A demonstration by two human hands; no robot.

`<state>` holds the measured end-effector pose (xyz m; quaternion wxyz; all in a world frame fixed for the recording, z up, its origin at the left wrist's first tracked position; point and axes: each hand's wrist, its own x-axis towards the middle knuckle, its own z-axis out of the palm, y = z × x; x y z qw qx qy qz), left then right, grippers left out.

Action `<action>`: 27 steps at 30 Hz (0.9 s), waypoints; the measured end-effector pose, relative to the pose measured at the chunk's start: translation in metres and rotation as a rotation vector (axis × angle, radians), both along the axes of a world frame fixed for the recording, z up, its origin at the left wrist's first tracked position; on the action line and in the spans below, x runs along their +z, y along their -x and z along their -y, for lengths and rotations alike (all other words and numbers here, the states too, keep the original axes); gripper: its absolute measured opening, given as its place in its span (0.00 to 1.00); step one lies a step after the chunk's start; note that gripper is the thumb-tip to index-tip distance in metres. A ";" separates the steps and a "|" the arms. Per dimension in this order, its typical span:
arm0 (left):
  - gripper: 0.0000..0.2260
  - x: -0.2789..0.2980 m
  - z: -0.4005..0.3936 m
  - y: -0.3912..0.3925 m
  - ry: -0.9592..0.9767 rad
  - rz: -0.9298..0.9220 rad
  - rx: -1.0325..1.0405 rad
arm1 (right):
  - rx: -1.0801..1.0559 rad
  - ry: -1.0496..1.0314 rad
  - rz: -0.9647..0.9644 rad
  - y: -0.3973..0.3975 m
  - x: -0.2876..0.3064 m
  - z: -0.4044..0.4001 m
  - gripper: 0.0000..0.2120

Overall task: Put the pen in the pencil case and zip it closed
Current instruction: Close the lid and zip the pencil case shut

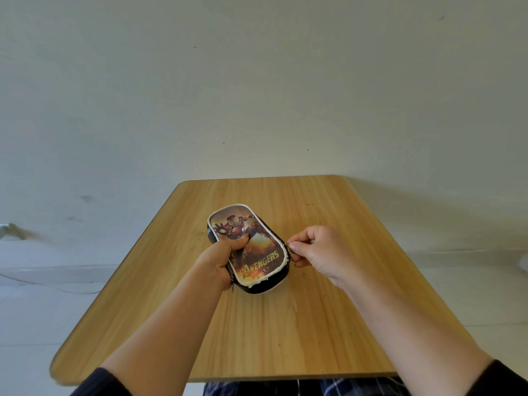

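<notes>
Nearest the camera: dark sleeves at the bottom edge, bare forearms reaching forward over the wooden tabletop (328, 324). Beyond the forearms, a printed pencil case (251, 252) lying flat near the tabletop's middle, lid down, long axis running away and slightly leftward.

Left of the case: left hand (220, 261) clamped on its near-left edge, thumb pressed across the printed lid, fingers wrapped under the side and hidden. Right of the case: right hand (317, 252) with thumb and forefinger pinched together against the case's right rim, apparently on a zipper pull (289, 247) too small to make out clearly. Second small metal pull dangling at the case's near-left corner, below the left hand.

Pen nowhere in view on the tabletop; presumably already inside the case, though not confirmable. Judged stage: zipping shut, seam along the near end apparently not fully closed.

Possible trouble from here: pull slipping out of so slight a pinch; teeth snagging at the case's rounded corner if tugged off the zipper's line; case twisting or sliding on the smooth tabletop should the left grip loosen; pen tip caught in the seam if lying high inside.

Beyond the case: bare wood to the far edge, then a plain pale wall.
</notes>
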<state>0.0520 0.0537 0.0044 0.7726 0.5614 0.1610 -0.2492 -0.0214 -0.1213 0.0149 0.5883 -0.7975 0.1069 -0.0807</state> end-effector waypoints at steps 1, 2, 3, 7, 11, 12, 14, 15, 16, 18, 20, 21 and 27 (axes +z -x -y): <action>0.04 0.001 0.000 0.000 0.004 0.001 0.010 | -0.004 0.011 0.002 0.000 0.000 -0.001 0.06; 0.04 0.002 0.001 0.000 0.009 0.002 0.019 | -0.008 0.020 0.005 0.000 0.000 -0.001 0.06; 0.04 0.002 0.001 0.001 0.015 0.002 0.028 | -0.012 0.025 0.007 0.000 0.001 -0.001 0.06; 0.04 0.002 0.002 0.000 0.040 -0.010 0.067 | -0.023 0.021 0.012 0.000 0.001 -0.003 0.07; 0.04 0.002 0.003 0.000 0.060 -0.027 0.092 | -0.028 -0.022 0.008 0.000 -0.001 -0.004 0.06; 0.04 0.001 0.003 0.000 0.065 -0.030 0.097 | -0.028 -0.031 0.008 -0.001 -0.002 -0.004 0.06; 0.04 0.001 0.003 -0.001 0.076 -0.030 0.109 | -0.034 -0.046 0.010 -0.002 -0.003 -0.005 0.06; 0.03 0.000 0.003 -0.001 0.079 -0.030 0.116 | -0.038 -0.053 0.013 -0.002 -0.004 -0.006 0.06; 0.03 0.000 0.003 -0.001 0.082 -0.030 0.123 | -0.043 -0.059 0.014 -0.003 -0.005 -0.006 0.06; 0.04 0.000 0.003 -0.002 0.086 -0.033 0.144 | -0.051 -0.061 0.014 -0.004 -0.006 -0.007 0.06; 0.04 -0.001 0.004 -0.003 0.093 -0.037 0.169 | -0.064 -0.053 0.019 -0.005 -0.007 -0.007 0.06; 0.05 -0.001 0.005 -0.003 0.097 -0.042 0.187 | -0.070 -0.050 0.022 -0.005 -0.007 -0.008 0.06; 0.13 -0.003 0.006 -0.004 0.111 -0.069 0.304 | -0.083 -0.030 0.022 -0.005 -0.008 -0.010 0.06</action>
